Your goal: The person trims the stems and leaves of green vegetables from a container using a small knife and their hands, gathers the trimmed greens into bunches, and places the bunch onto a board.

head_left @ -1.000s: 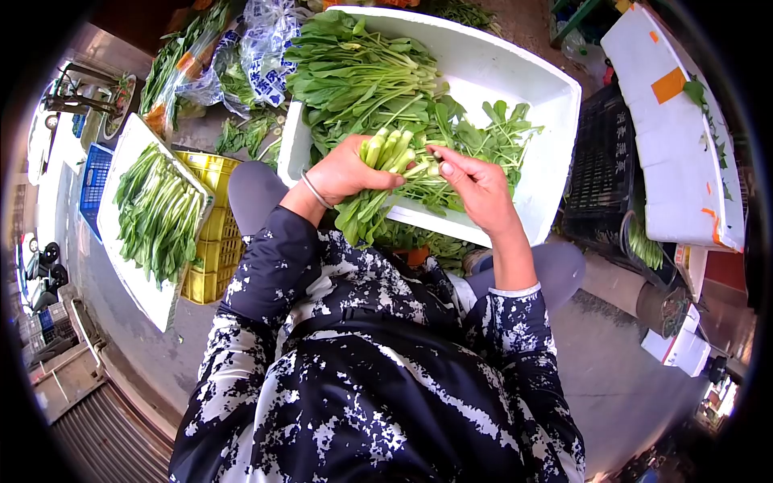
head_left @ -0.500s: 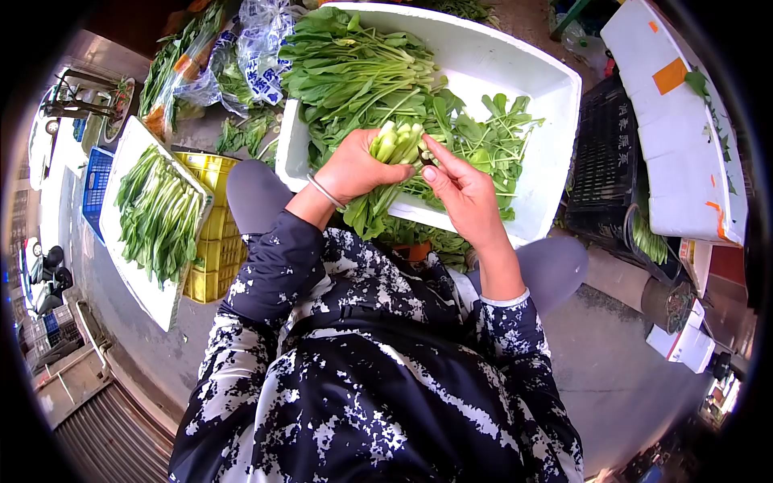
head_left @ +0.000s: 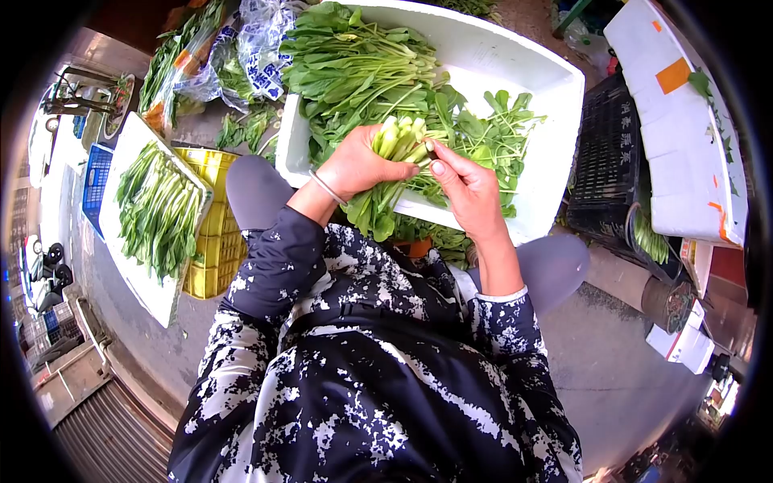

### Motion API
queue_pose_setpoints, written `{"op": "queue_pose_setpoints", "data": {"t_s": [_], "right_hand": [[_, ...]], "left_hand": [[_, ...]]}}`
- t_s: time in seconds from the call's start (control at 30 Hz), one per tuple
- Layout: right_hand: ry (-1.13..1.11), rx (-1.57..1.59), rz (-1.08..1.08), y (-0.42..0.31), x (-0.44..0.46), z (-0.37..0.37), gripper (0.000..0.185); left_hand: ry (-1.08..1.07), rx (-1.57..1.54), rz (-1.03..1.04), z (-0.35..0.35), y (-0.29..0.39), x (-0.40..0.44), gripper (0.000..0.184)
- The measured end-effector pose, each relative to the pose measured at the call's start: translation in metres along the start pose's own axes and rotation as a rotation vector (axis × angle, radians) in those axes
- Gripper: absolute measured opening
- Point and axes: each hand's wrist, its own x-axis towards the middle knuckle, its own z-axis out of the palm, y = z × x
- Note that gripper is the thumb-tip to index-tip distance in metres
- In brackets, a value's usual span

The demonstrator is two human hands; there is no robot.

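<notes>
My left hand [head_left: 359, 166] is closed around a bunch of leafy greens [head_left: 396, 143], its pale cut stem ends pointing up and its leaves hanging below my palm. Just right of the stems, my right hand [head_left: 473, 185] is pinched, thumb against forefinger. A small dark tip shows at those fingers, but what it belongs to is hidden. Both hands are over the near side of a white foam box [head_left: 555, 161]. Inside it lie a thick pile of greens [head_left: 362, 68] at left and looser leafy stems [head_left: 499, 133] at right.
At left, a white foam lid [head_left: 133, 233] carrying a row of greens [head_left: 159, 213] rests on yellow crates [head_left: 216, 253]. A blue crate [head_left: 97, 189] stands beyond. Plastic bags [head_left: 262, 52] lie at upper left. Right of the box are a black crate [head_left: 600, 161] and another white foam piece [head_left: 684, 145].
My right hand has shifted slightly up and right, its fingers more curled at the stem ends. My left hand keeps its hold on the greens, nearly still.
</notes>
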Motion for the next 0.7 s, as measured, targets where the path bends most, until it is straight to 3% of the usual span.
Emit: {"op": "queue_pose_setpoints", "data": {"t_s": [0.23, 0.43, 0.63, 0.7], "right_hand": [[0.095, -0.056, -0.106, 0.012, -0.001, 0.004, 0.03], [0.19, -0.432, -0.161, 0.007, -0.002, 0.006, 0.028], [0.186, -0.089, -0.245, 0.012, 0.0, 0.005, 0.029], [0.261, 0.489, 0.041, 0.007, -0.001, -0.005, 0.033]], "left_hand": [[0.006, 0.039, -0.03, 0.001, -0.007, 0.004, 0.032], [0.013, 0.05, -0.028, 0.001, -0.011, 0.006, 0.03], [0.014, 0.056, -0.072, 0.005, -0.002, 0.008, 0.031], [0.018, 0.111, -0.072, 0.005, -0.004, 0.009, 0.032]]}}
